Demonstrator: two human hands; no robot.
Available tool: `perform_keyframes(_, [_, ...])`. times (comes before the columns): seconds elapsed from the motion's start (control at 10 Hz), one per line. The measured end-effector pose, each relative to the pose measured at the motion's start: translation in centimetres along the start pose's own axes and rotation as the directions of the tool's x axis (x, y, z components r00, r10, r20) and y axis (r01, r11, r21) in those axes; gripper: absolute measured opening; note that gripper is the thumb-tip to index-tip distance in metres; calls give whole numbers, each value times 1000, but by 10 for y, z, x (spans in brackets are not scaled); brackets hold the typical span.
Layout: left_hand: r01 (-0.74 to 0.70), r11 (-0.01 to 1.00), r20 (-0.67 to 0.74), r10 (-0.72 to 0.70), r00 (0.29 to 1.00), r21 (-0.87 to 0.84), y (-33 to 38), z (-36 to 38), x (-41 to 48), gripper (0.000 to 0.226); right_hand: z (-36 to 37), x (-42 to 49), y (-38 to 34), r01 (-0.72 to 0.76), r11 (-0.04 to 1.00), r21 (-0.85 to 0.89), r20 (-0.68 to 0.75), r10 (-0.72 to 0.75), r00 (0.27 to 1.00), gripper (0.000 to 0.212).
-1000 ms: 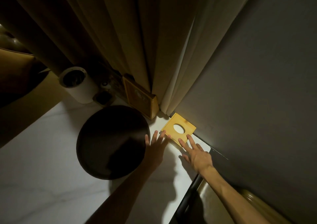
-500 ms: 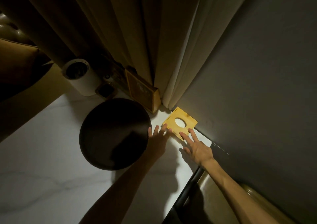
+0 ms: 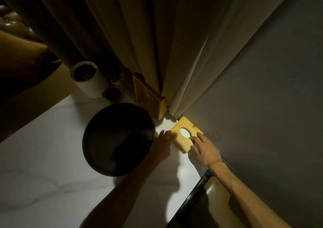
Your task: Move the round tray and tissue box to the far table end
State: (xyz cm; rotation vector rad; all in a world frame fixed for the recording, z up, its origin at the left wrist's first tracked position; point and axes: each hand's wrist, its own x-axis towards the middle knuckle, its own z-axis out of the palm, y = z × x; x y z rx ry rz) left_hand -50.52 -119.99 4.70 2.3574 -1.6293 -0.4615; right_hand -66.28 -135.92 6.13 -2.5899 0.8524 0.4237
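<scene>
At the far right corner of the table (image 3: 43,157), I have both hands open and flat against the tissue box (image 3: 186,134): left hand (image 3: 161,147) at its near-left side, right hand (image 3: 205,149) on top. The round tray (image 3: 118,138) sits just left. I judge the box is almost placed; next, a small nudge, then release.

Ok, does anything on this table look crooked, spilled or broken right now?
Nothing looks spilled or broken. The yellow tissue box sits turned at an angle near the wall, both hands on it: left hand at its side, right hand on top. No tissue shows above its oval hole. The round tray lies flat beside it. Dim light hides fine detail.
</scene>
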Motion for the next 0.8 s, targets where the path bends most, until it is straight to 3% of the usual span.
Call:
perform_keyframes(0.2, [-24,997,91,17,996,75,-5,1,17,56,-25,6,-16,-64,995,-75,250,81,965,50])
perform_keyframes(0.3, [-4,999,-12,4,1000,38,-14,14,25,28,-46,12,-29,-20,979,-203,367,95,926,56])
perform_keyframes(0.4, [25,1000,-94,-26,995,-14,-12,15,23,26,-62,19,-39,-13,966,-260,456,135,880,62])
perform_keyframes(0.5, [28,1000,-140,-29,990,-10,-13,13,12,36,-76,26,-51,-76,948,-309,385,197,902,46])
perform_keyframes(0.6, [150,981,-145,-167,975,-127,-26,4,-6,46,-82,31,-64,-129,933,-336,211,208,955,33])
perform_keyframes(0.7, [361,909,-75,-383,921,-209,-43,-8,-28,44,-67,33,-76,-117,941,-317,100,155,983,42])
perform_keyframes(0.8, [413,876,-148,-456,877,-250,-66,-9,-56,45,-51,33,-90,-86,963,-256,80,110,991,42])
